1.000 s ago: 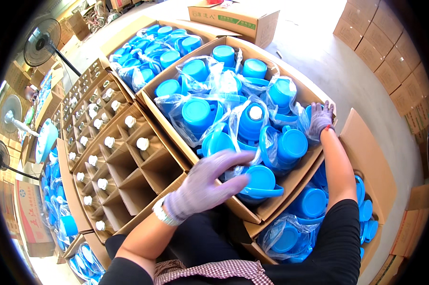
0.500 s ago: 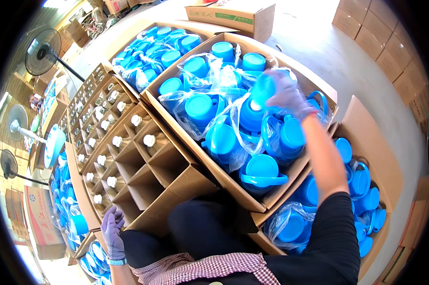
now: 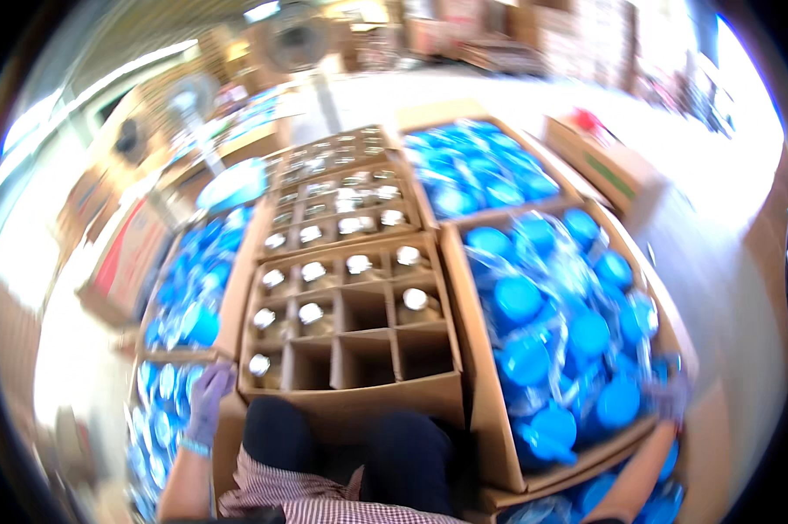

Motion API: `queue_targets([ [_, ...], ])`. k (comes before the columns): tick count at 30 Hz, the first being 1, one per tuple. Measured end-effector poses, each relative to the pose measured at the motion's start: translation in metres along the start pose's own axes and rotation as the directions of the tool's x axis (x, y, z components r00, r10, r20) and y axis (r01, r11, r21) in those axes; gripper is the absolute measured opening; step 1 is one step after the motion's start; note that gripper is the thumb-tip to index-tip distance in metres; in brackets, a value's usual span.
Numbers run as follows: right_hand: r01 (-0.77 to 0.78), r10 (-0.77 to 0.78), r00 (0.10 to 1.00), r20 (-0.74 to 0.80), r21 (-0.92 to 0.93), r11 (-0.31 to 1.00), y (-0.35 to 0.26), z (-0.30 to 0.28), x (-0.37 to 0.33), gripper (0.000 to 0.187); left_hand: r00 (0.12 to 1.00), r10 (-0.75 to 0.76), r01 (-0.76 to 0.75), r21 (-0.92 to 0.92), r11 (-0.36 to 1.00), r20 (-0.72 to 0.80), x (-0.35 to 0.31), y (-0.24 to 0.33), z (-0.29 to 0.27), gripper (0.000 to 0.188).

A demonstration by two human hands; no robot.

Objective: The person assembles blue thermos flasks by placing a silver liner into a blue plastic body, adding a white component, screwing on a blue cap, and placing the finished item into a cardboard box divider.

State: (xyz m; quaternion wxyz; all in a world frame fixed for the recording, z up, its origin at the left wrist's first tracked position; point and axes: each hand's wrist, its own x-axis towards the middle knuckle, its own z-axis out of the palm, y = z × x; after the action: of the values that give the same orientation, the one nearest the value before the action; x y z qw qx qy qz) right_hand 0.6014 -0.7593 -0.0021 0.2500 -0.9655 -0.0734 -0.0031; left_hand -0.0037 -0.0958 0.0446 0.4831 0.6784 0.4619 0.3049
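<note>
My left hand (image 3: 207,403), in a pale purple glove, is at the near left, by a carton edge and small blue-and-white pieces (image 3: 162,402). Its fingers are smeared by motion. At the right rim of a large open carton (image 3: 485,410), my gloved right hand (image 3: 669,398) is beside blue plastic jug-like containers (image 3: 618,402); blur hides its grip. Lids and loop handles show on several containers, with clear plastic bags among them. In front of my knees, a divided carton (image 3: 368,397) holds bottle-like pieces with whitish tops (image 3: 415,299) in some cells; other cells are bare.
Another divided carton (image 3: 276,205) and a carton of bagged blue containers (image 3: 481,166) are farther off. More blue pieces (image 3: 206,271) fill a box on the left. A closed carton (image 3: 599,162) lies at the far right. A fan (image 3: 293,39) stands behind.
The view has swung to the right, so the cartons appear turned. My right hand has moved from the blue containers' middle to the carton's near right rim. My left hand remains near the left cartons.
</note>
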Motion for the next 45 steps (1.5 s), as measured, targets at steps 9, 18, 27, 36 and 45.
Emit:
queue_targets([
  [9, -0.092, 0.086, 0.907, -0.412, 0.005, 0.996, 0.025, 0.04, 0.002, 0.059, 0.998, 0.035, -0.021, -0.223, 0.975, 0.06, -0.027, 0.011, -0.036, 0.032],
  [18, 0.575, -0.253, 0.769, -0.588, 0.46, 0.677, -0.238, -0.224, -0.111, 0.046, 0.988, 0.155, -0.134, -0.37, 0.919, 0.027, -0.027, -0.022, -0.066, 0.042],
  [27, 0.812, -0.612, 0.561, -0.558, 0.513, 0.277, -0.407, -0.303, -0.269, 0.046, 0.717, 0.637, -0.532, -0.367, 0.763, 0.285, -0.114, 0.079, 0.016, 0.072],
  [36, 0.567, -0.874, 0.485, -0.01, 0.765, 0.306, -0.491, -0.132, -0.413, 0.056, 0.801, 0.59, -0.42, -0.614, 0.669, 0.095, -0.162, 0.066, -0.025, 0.043],
  [45, 0.707, -0.944, 0.17, 0.282, 0.632, 0.316, -0.333, -0.039, -0.402, 0.033, 0.646, 0.636, -0.603, -0.229, 0.764, 0.423, -0.078, 0.015, -0.034, 0.038],
])
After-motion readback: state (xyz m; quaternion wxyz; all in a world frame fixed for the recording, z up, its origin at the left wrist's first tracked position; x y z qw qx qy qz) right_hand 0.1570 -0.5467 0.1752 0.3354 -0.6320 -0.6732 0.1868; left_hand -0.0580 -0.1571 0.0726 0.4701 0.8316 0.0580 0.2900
